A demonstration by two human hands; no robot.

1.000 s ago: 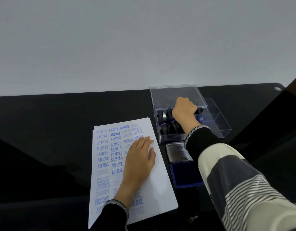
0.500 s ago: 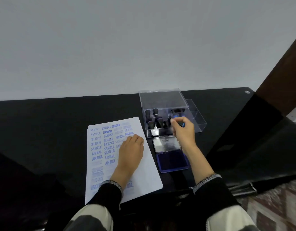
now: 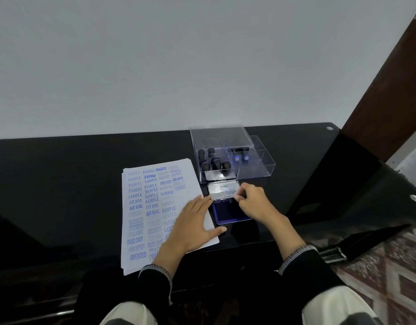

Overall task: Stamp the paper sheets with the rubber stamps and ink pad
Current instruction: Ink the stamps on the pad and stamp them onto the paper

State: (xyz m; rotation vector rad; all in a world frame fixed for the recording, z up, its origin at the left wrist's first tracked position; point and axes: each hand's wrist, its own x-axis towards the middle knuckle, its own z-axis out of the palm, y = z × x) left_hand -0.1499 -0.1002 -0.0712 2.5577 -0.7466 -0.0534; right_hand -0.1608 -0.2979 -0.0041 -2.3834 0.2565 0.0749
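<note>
While the stamp is pinched in the curled fingers of the right hand over the ink pad, the left hand is laid flat, fingers straight, on the sheets. Uneven inking is risked if the stamp is pressed tilted; smearing is risked if the left palm is dragged across wet prints. One pad with its lid raised is counted, one stack of sheets, and one clear box on the worktop behind the pad holding about seven stamps.
</note>
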